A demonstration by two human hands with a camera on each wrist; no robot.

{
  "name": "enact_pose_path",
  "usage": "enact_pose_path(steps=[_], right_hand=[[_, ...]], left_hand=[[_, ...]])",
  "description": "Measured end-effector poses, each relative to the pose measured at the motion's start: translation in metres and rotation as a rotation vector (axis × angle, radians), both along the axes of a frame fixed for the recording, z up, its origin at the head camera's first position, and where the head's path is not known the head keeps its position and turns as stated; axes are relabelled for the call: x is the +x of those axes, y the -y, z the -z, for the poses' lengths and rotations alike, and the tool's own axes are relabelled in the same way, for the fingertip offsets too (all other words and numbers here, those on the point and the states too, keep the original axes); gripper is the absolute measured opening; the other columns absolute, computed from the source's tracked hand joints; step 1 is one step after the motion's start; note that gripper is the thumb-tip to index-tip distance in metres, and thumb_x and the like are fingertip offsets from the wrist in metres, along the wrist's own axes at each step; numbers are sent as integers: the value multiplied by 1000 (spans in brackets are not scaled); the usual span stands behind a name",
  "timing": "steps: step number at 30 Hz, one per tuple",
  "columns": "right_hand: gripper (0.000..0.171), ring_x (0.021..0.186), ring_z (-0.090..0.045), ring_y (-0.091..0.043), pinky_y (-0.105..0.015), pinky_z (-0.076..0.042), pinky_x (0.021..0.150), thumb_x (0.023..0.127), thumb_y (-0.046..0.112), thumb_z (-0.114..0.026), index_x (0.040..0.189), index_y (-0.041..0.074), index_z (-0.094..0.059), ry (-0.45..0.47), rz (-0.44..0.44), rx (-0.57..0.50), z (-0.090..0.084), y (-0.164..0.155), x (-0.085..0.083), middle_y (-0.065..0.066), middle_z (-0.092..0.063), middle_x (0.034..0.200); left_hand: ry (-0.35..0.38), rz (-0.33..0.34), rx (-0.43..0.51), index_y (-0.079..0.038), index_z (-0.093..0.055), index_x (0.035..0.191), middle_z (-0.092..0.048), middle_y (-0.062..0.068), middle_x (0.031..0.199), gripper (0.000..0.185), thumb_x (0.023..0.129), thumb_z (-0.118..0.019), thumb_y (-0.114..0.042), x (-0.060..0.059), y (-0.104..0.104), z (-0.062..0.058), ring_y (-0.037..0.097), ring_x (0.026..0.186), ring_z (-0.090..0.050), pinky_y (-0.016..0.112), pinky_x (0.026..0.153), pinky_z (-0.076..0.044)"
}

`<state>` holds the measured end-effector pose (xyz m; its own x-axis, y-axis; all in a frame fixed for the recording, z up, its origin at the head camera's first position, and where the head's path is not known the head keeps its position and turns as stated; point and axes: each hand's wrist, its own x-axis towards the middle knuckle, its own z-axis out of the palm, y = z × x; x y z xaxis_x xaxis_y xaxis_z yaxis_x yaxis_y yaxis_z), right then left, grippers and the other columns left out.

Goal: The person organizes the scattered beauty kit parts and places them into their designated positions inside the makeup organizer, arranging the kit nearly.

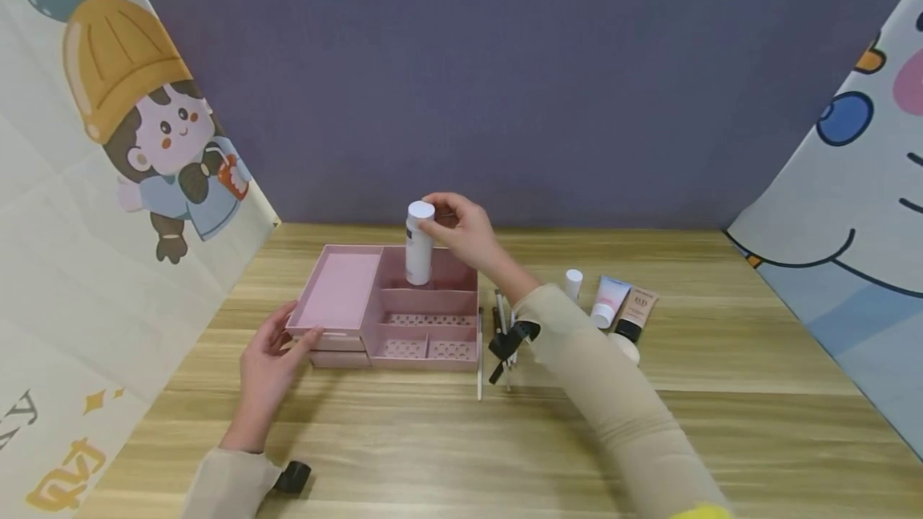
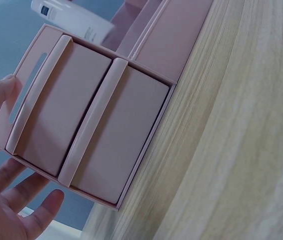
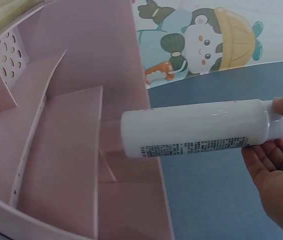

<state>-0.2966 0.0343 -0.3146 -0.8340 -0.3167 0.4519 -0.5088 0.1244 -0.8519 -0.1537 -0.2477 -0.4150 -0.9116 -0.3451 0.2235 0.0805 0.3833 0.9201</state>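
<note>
A pink desktop organizer point(image 1: 342, 291) stands on the table, with two drawers point(image 2: 66, 107) at its left front. My left hand point(image 1: 268, 355) rests at its front left corner, thumb by the slotted top edge, the other fingers spread along its side. My right hand point(image 1: 465, 232) pinches a white bottle point(image 1: 418, 255) by its cap between thumb and fingers. The bottle is upright over the organizer's rear compartment point(image 1: 454, 269), its lower end overlapping that compartment in the head view. Fine print covers one side of the bottle point(image 3: 191, 127) in the right wrist view.
To the organizer's right lie several thin pencils or brushes point(image 1: 480, 367), partly under the right forearm. Farther right are a small white-capped item point(image 1: 573, 283), a pale tube point(image 1: 610, 299), a brown BB tube point(image 1: 638, 307) and a round white item point(image 1: 626, 348). A dark panel point(image 1: 505, 86) rises behind.
</note>
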Motion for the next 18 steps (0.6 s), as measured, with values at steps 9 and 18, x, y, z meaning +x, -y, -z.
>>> enact_pose_path(steps=[9,18], right_hand=[[33,104,-65,-29,-30,-54,88,92,6,-71,122,-5,-63,13,18,18,16,15,-8,-18,-64,114],[34,102,-65,-31,-27,-54,86,90,4,-72,121,-7,-63,36,5,67,34,24,-13,-20,-64,114]], left_hand=[[-4,-8,4,-6,-54,140,-59,17,134,55,90,-76,-14,-1,-1,0,-7,95,-56,8,77,-46],[2,6,5,-7,-54,141,-59,16,136,56,91,-76,-17,0,0,1,-4,98,-56,8,78,-46]])
